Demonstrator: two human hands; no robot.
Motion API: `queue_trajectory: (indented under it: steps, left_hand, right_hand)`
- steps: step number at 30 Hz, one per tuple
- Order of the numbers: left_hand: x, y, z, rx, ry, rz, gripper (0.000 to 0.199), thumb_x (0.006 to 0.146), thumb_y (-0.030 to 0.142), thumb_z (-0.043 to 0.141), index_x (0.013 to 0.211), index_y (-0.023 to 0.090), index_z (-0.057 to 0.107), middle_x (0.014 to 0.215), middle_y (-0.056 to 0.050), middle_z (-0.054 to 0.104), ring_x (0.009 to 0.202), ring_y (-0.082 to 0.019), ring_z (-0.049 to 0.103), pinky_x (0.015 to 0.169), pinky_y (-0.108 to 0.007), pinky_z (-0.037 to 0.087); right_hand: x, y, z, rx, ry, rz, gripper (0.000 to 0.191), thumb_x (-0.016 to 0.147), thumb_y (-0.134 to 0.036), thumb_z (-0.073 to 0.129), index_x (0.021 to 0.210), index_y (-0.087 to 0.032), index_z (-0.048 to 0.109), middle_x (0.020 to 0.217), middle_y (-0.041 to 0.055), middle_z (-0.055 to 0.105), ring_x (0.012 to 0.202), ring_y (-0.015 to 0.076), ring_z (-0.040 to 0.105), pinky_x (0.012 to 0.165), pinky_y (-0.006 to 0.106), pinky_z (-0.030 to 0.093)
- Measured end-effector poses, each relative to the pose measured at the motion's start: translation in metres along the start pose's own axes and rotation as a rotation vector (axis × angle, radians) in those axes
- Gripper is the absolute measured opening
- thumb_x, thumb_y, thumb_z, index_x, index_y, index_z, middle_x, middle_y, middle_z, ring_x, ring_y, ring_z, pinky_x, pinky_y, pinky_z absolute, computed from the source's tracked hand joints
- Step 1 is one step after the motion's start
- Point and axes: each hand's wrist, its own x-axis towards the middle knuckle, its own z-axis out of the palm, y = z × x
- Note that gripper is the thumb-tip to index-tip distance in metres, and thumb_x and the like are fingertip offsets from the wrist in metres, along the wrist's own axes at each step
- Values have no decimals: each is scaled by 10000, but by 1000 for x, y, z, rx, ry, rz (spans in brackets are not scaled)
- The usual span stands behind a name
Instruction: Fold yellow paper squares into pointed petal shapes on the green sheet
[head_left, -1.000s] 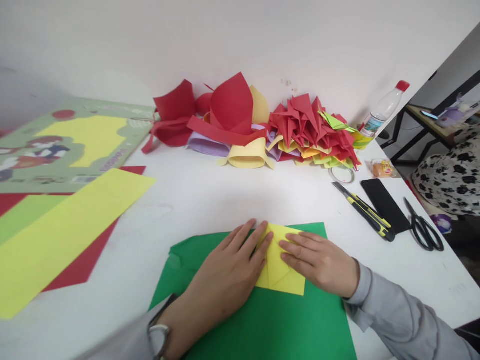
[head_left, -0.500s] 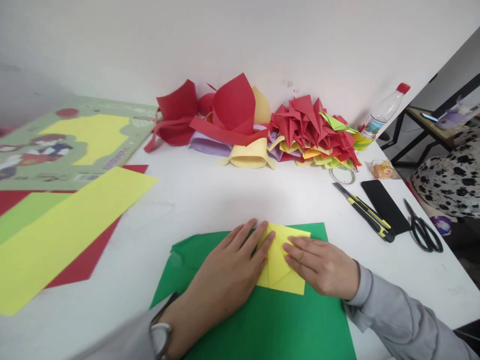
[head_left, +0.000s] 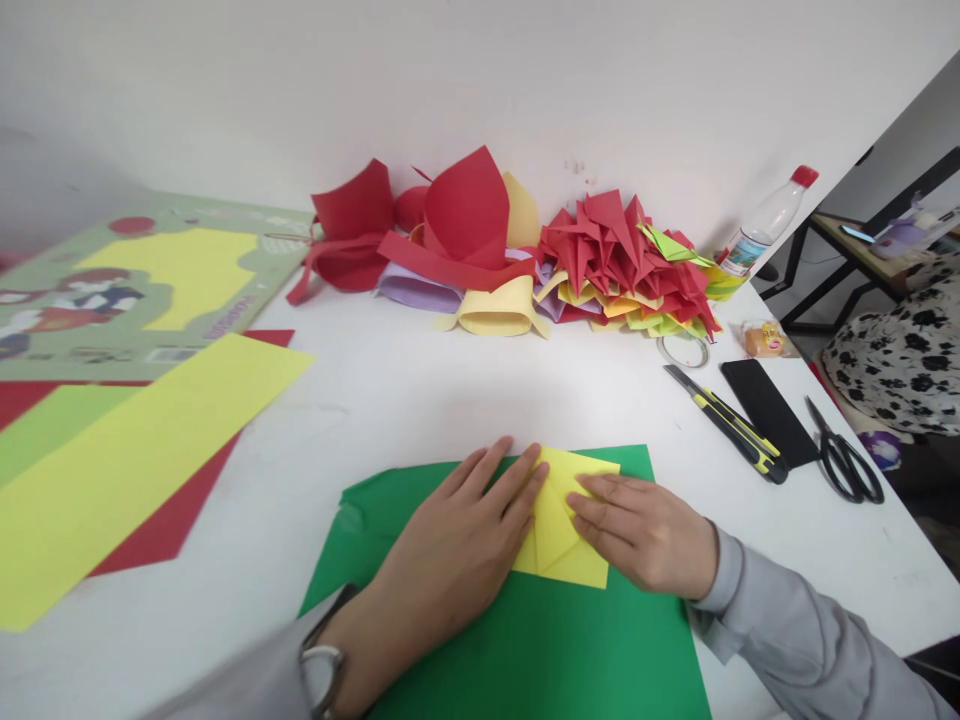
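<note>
A small folded sheet of yellow paper [head_left: 556, 535] with crossing creases lies on a larger green sheet [head_left: 585, 650]. My left hand [head_left: 450, 540] rests palm down across its left part, fingers stretched out and slightly spread, covering that edge. From the right, my right hand [head_left: 645, 530] lays its extended fingertips on the paper's right half; its thumb is hidden underneath. Both hands press the paper rather than visibly pinch it. The green sheet has a creased, turned corner at its upper left.
Long yellow strip [head_left: 150, 480] lies over red paper [head_left: 169, 525] at left, beside an illustrated pad [head_left: 187, 345]. Along the wall stand red paper shapes [head_left: 469, 215] and a spiky folded-paper pile [head_left: 611, 245]. A utility knife [head_left: 731, 425], scissors [head_left: 847, 460] and bottle [head_left: 765, 225] are right.
Hardly anything differs. Both hands keep their places on the yellow paper, with only a tiny shift of the left fingertips.
</note>
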Motion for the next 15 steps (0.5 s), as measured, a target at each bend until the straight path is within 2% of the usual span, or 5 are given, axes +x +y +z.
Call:
queue_trajectory:
  steps: [9,15]
  left_hand:
    - [-1,-3,-4,-80,-91,7,433,894,137,361,1248,142,611,1367,-111,572,1264,-366,484,975,-500,453]
    - [-2,-3,-3,-72,-84,7,453,848,115,404,1252,129,608,1361,-113,576,1256,-390,483,967,-507,453]
  right_hand:
    - [-2,0,2,13,-12,10,169,922,-89,533,949,-69,699,1094,121,721,1100,264,637,894,397,582]
    - [-2,0,1,8,-14,10,166,919,-89,538,943,-65,700,1088,116,724,1075,273,649,866,394,591]
